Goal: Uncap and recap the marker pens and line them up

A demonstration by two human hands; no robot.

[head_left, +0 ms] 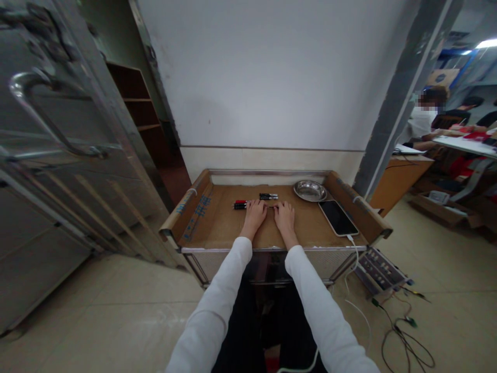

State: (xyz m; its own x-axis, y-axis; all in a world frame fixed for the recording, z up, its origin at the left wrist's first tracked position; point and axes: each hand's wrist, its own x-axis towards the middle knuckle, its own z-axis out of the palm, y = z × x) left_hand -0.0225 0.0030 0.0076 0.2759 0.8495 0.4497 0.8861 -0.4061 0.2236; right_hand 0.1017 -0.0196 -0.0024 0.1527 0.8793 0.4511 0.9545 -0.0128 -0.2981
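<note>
My left hand (255,213) and my right hand (284,214) rest close together on the cardboard-lined top (225,228) of a small cart. Both are closed, fingertips facing each other. A thin, dark, pen-like piece (271,207) spans the gap between them; its ends are hidden by my fingers. Just left of my left hand lie black pens (239,206), partly covered by it, with a red pen (240,201) behind them. Several black-and-silver pens (268,196) lie side by side beyond my hands.
A round metal dish (310,190) sits at the back right. In front of it lies a phone (338,218) with a white cable (354,248). Raised cardboard sides (359,210) edge the cart. An electrical box (382,272) and cables occupy the floor at right. Other people sit farther right.
</note>
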